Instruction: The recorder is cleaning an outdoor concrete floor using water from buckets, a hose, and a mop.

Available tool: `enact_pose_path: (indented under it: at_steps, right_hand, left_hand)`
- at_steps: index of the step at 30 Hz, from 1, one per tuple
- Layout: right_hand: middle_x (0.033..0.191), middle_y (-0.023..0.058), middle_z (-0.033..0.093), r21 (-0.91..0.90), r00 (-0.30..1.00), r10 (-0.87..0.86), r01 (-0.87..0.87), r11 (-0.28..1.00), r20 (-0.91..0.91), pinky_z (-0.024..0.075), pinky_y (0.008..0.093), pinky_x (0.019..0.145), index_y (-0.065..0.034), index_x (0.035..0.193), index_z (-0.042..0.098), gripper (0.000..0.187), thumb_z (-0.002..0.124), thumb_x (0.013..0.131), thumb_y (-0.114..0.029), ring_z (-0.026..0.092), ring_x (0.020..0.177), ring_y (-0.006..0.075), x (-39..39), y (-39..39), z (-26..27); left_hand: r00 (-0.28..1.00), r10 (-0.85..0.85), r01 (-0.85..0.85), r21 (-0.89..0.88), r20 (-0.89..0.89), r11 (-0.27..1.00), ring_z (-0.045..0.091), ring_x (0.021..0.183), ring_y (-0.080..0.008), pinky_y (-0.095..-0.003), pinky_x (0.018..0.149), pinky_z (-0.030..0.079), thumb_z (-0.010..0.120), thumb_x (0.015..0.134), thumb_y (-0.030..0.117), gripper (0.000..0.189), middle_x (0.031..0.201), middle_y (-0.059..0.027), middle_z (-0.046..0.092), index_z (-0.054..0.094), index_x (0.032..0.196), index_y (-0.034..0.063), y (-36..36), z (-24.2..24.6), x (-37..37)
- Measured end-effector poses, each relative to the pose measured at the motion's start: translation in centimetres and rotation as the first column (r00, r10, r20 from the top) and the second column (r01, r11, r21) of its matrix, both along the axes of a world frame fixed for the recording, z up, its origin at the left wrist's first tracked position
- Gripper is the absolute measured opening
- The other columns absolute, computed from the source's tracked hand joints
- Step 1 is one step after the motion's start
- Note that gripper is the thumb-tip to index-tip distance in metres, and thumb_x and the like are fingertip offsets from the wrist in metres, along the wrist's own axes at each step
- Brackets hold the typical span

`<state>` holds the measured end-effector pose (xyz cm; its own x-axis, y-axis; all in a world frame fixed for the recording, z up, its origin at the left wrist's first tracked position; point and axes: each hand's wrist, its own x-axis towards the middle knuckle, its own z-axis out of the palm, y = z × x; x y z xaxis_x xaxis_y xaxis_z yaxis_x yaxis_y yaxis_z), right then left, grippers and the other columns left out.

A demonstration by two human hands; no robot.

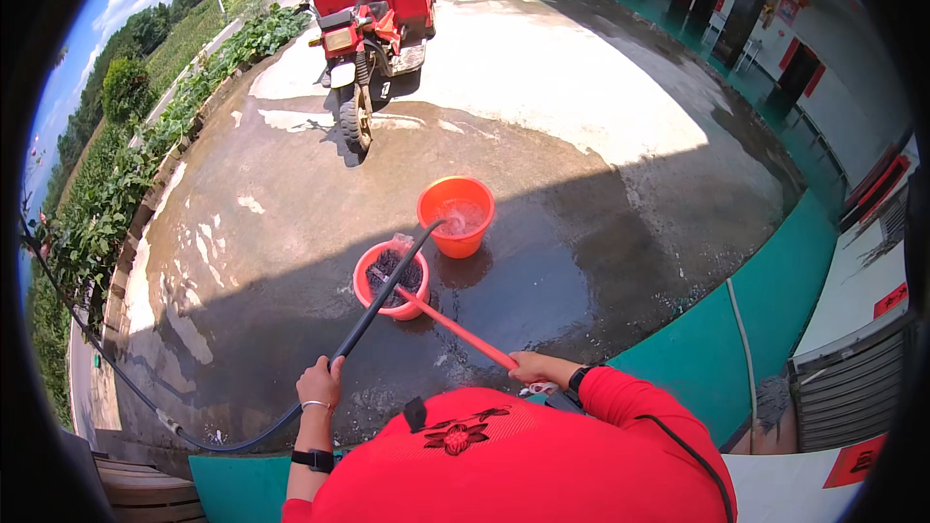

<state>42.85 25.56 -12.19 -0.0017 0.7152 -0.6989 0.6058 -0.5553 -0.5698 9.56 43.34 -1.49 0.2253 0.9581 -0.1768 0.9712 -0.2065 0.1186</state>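
My left hand (320, 381) is closed around a dark water hose (374, 301). The hose's free end points into a larger orange-red plastic bucket (460, 243), where the water is churning. In my right hand (534, 367) is the red handle of a mop (465, 334). Its dark mop head (392, 269) sits inside a smaller red bucket (365, 296), nearer to me and to the left of the larger one. The hose crosses in front of part of that mop head.
Wet concrete (508, 298) surrounds both buckets. A red cargo tricycle (356, 43) is parked beyond them. Plants (167, 152) line a low edging at left. Behind my left hand the hose trails left past a joint (168, 421). A green painted walkway (770, 269) borders the house at right.
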Motion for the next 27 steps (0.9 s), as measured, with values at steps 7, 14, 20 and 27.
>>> enact_pose_path:
  at_steps: [7, 14, 20, 27]
  right_hand:
    - [0.063, 0.0108, 0.053, 0.032, 0.997, 0.082, -0.082, 0.996, 0.014, 0.0417, 0.0324, 0.046, -0.0003, 0.100, 0.041, 0.034, 0.050, 0.072, -0.018, 0.053, 0.050, 0.0202, 1.4, -3.1, 9.3]
    - [0.063, 0.0083, 0.051, -0.176, 0.999, 0.015, -0.021, 0.984, -0.037, 0.0398, 0.0308, 0.043, -0.0011, 0.098, 0.043, 0.030, 0.049, 0.072, -0.016, 0.050, 0.047, 0.0176, 2.2, 1.7, 0.9]
    - [0.067, 0.0109, 0.054, -0.017, 0.987, 0.105, -0.104, 0.994, 0.119, 0.0413, 0.0346, 0.050, -0.0007, 0.092, 0.048, 0.027, 0.051, 0.071, -0.017, 0.053, 0.056, 0.0219, 0.2, 1.9, -2.9]
    - [0.073, 0.0162, 0.057, -0.072, 0.999, 0.035, -0.033, 0.997, 0.023, 0.0427, 0.0364, 0.054, 0.0016, 0.090, 0.050, 0.030, 0.051, 0.068, -0.019, 0.056, 0.064, 0.0286, -0.1, 1.6, -0.9]
  left_hand:
    - [0.998, 0.051, -0.052, 0.032, 0.040, 0.998, 0.055, 0.065, -0.0356, -0.0435, 0.060, 0.042, 0.040, 0.079, 0.044, 0.039, 0.066, -0.0174, 0.056, 0.052, 0.075, 0.0069, 0.1, -0.1, -1.0]
    - [0.997, 0.049, -0.051, 0.033, 0.059, 0.998, 0.055, 0.066, -0.0359, -0.0437, 0.060, 0.042, 0.041, 0.079, 0.044, 0.039, 0.065, -0.0176, 0.056, 0.052, 0.075, 0.0064, 0.1, -0.5, -0.5]
    - [0.989, 0.088, -0.087, -0.008, 0.116, 0.996, 0.055, 0.068, -0.0361, -0.0432, 0.062, 0.042, 0.041, 0.079, 0.044, 0.041, 0.068, -0.0182, 0.057, 0.054, 0.077, 0.0056, 0.3, -1.6, -0.9]
    - [0.979, 0.128, -0.119, -0.063, 0.160, 0.991, 0.054, 0.073, -0.0361, -0.0431, 0.065, 0.042, 0.040, 0.079, 0.045, 0.044, 0.071, -0.0188, 0.057, 0.055, 0.078, 0.0042, -0.7, -1.6, -1.0]
